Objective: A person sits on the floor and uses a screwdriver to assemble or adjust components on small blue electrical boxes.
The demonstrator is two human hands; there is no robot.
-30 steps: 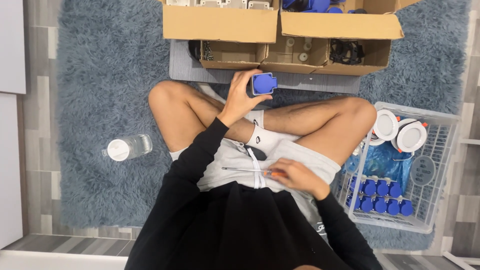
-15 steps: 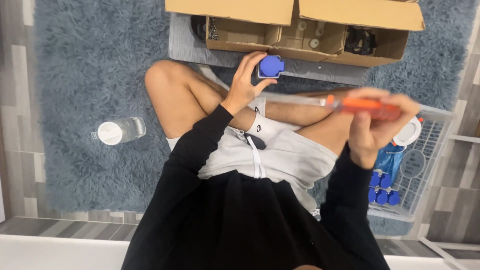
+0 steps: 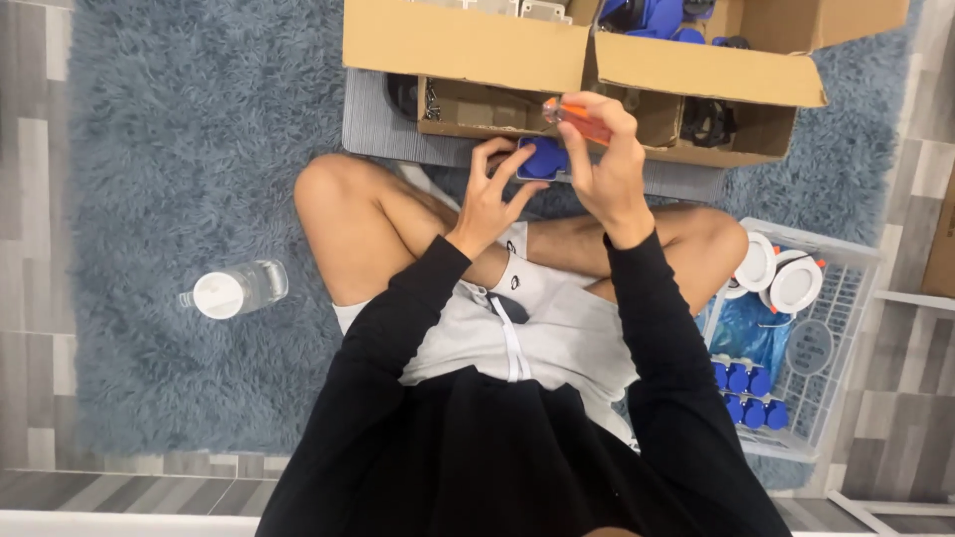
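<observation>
I sit cross-legged on a blue shaggy rug. My left hand point(image 3: 494, 194) holds a small blue and white part point(image 3: 543, 160) above my knees. Just right of it, my right hand point(image 3: 609, 159) grips an orange-handled screwdriver point(image 3: 577, 120), whose handle sticks out up and to the left over the part. The two hands almost touch. The tool's tip is hidden behind my fingers.
An open cardboard box point(image 3: 587, 55) with several compartments stands just beyond my hands on a grey mat. A white wire basket point(image 3: 841, 328) at my right knee holds round white fittings and several blue parts. A clear plastic bottle point(image 3: 231, 291) lies on the rug at left.
My right hand rose from my lap, picked up the orange screwdriver at the right, and brought it over to the blue part. The left hand kept the part up in front.
</observation>
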